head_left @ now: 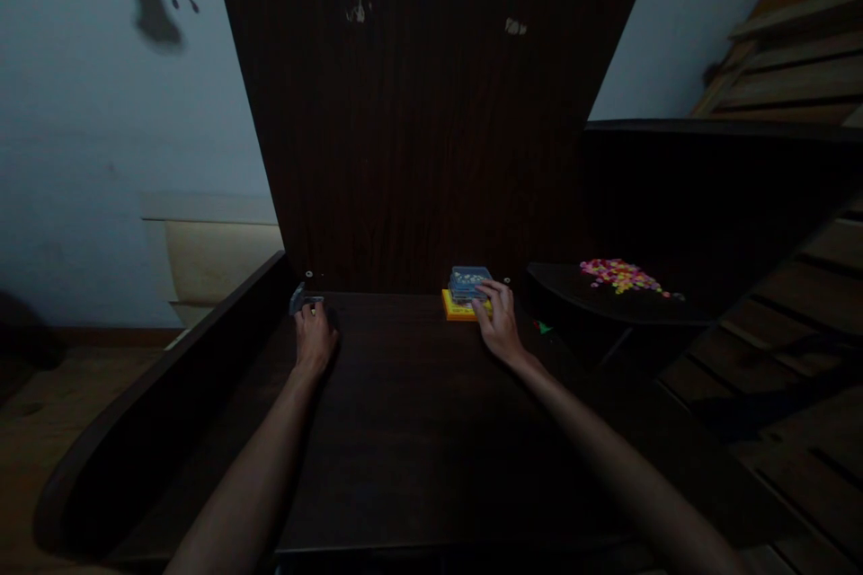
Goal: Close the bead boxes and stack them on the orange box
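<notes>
My left hand (315, 341) is at the back left of the dark desk, its fingers closed at the front of a small clear plastic case (297, 297) with its lid tilted up. The fingertips and anything between them are partly hidden. To the right, my right hand (500, 323) grips the right side of a stack of clear plastic cases (467, 280), thumb in front and fingers over the top. Small pale bits show inside the upper case. The stack rests on a flat yellow box (461, 309) against the back panel.
A heap of pink, red and yellow small pieces (620, 275) lies on a dark side shelf (647, 312) at the right. Something green and red (543, 326) shows below it. A raised dark side board (175, 386) bounds the desk (397, 440) at left.
</notes>
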A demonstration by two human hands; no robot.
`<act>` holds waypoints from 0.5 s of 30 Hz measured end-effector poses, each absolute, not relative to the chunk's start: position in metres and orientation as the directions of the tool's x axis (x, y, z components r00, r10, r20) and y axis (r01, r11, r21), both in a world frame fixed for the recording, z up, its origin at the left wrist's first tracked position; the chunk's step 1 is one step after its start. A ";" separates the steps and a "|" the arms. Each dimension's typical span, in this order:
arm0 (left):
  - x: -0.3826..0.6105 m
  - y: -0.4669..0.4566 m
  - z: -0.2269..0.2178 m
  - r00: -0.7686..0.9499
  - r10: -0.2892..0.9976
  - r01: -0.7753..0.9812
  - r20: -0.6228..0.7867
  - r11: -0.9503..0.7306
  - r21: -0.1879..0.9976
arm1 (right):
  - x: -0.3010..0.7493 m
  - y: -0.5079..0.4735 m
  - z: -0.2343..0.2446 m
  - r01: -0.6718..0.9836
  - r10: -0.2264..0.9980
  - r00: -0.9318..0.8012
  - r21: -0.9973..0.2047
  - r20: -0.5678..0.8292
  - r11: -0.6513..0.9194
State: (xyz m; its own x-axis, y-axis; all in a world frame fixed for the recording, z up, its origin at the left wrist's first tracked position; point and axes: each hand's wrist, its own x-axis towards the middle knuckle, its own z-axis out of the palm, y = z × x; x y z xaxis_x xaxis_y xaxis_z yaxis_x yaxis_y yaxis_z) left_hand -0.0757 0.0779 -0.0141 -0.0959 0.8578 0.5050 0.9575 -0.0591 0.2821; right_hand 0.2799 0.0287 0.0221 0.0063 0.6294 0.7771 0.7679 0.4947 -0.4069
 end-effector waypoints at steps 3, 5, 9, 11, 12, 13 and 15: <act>-0.076 0.075 -0.013 -0.112 0.861 0.955 0.495 -0.043 0.292 | 0.257 0.009 -0.002 0.697 0.686 -0.120 -0.431 0.718 0.573; -0.078 0.075 -0.013 -0.120 0.859 0.951 0.498 -0.044 0.305 | 0.248 0.001 -0.015 0.669 0.719 -0.178 -0.452 0.672 0.589; -0.080 0.076 -0.015 -0.129 0.866 0.943 0.484 -0.044 0.331 | 0.247 -0.004 -0.026 0.653 0.762 -0.269 -0.470 0.588 0.593; -0.080 0.076 -0.014 -0.110 0.876 0.941 0.470 -0.061 0.332 | 0.249 -0.004 -0.025 0.657 0.772 -0.274 -0.475 0.573 0.585; -0.080 0.076 -0.013 -0.099 0.879 0.940 0.466 -0.072 0.334 | 0.249 -0.004 -0.024 0.659 0.775 -0.270 -0.477 0.571 0.581; -0.080 0.076 -0.012 -0.089 0.882 0.938 0.462 -0.082 0.337 | 0.250 -0.004 -0.023 0.660 0.778 -0.270 -0.479 0.567 0.579; -0.079 0.074 -0.010 -0.072 0.886 0.931 0.458 -0.105 0.350 | 0.250 -0.005 -0.022 0.658 0.780 -0.279 -0.481 0.559 0.580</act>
State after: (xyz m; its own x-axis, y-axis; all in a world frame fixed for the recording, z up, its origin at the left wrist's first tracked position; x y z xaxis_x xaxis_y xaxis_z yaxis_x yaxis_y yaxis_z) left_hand -0.0786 0.0744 -0.0098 -0.0725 0.8862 0.4576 0.9308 -0.1047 0.3502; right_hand 0.2501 -0.0055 -0.0216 -0.2791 0.7805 0.5594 0.6579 0.5798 -0.4807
